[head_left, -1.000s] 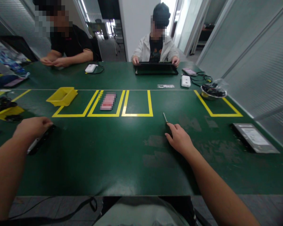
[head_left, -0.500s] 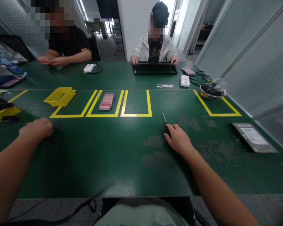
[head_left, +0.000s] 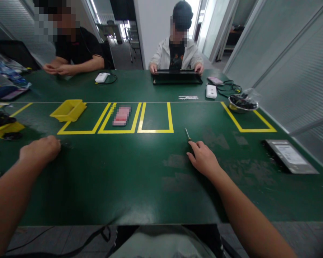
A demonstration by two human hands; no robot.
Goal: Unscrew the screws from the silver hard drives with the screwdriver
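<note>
My right hand (head_left: 204,158) rests on the green table right of the middle, its fingers closed over the handle of a screwdriver (head_left: 187,134). The metal shaft sticks out past the fingertips, aimed away from me; the handle is mostly hidden. On the left, my left hand (head_left: 41,149) is closed in a fist just above or on the table. A faint, blurred dark thing (head_left: 68,144) shows beside its knuckles, too unclear to name. The yellow bin (head_left: 69,111) stands beyond that hand, and a second yellow bin (head_left: 6,129) with black parts lies to its left.
A hard drive (head_left: 289,156) lies at the right. Behind it stands a metal bowl (head_left: 243,107) of black parts. Yellow tape (head_left: 156,131) marks rectangles; a pixelated pink item (head_left: 121,116) lies in one. Two people sit opposite, one holding a black frame (head_left: 177,77).
My left hand has shifted very slightly, and a faint dark thing now shows beside it. My right hand and the screwdriver have stayed in place.
</note>
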